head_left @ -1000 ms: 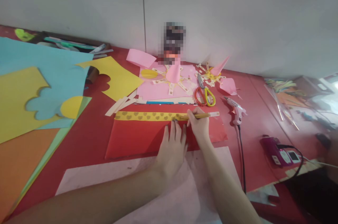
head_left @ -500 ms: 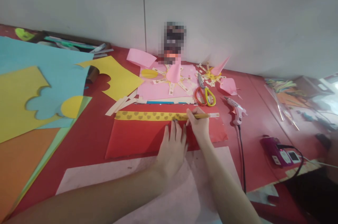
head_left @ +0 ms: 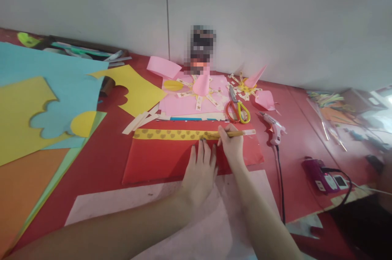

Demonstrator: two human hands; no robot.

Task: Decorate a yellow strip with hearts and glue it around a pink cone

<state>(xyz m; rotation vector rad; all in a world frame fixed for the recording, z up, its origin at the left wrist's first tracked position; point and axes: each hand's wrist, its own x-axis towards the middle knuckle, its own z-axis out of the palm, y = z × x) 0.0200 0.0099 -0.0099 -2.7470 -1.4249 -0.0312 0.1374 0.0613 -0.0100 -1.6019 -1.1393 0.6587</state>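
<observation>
The left hand (head_left: 199, 170) lies open and flat, palm down, fingers straight and close together. It presses on the red rectangular paper sheet (head_left: 159, 160) that sits in the middle of the red bench (head_left: 104, 158). Its fingertips stop just short of the yellow paper strip printed with hearts (head_left: 171, 134), which runs along the sheet's far edge.

The right hand (head_left: 232, 147) is just beside the left, toward the sheet's far right corner. Its fingers are closed round a slim yellow stick with a pale tip (head_left: 243, 133). The stick lies almost level along the right end of the strip, its pale end pointing to the right; I cannot tell whether it is a pencil or a brush.

Beyond the strip, toward the wall, lies a pink paper sheet with a sun-shaped cut-out (head_left: 183, 105). Orange-and-yellow-handled scissors (head_left: 237, 109) lie at its right edge. A pale pink glue gun (head_left: 274, 127) rests on the bench to the right of the red sheet. Nearer the bench's front edge, under both forearms, is a pale pink sheet (head_left: 137, 203).
</observation>
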